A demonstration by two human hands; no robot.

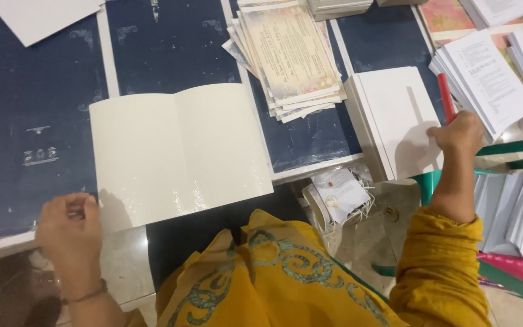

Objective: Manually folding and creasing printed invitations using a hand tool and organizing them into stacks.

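Looking down from the person's own head, the scene runs left to right across dark blue sheets (28, 109) with faint pale ornament, laid flat side by side. At lower left, the left hand (69, 227) rests with fingers curled loosely together, its fingertips touching the bottom left corner of an opened cream card (180, 151); it is not pinching the card. That blank card lies flat on the blue sheets, with a centre fold running top to bottom. Just right of it and further away sits a fanned pile of printed invitation cards (292, 57) with pale floral edges. Next comes a stack of white folded cards (394, 115). The right hand (458, 132) is closed around a red stick-shaped tool (446, 97), held upright over that stack's right edge. At far right lie piles of white printed sheets (491, 75). Yellow patterned clothing (273, 278) fills the bottom centre.
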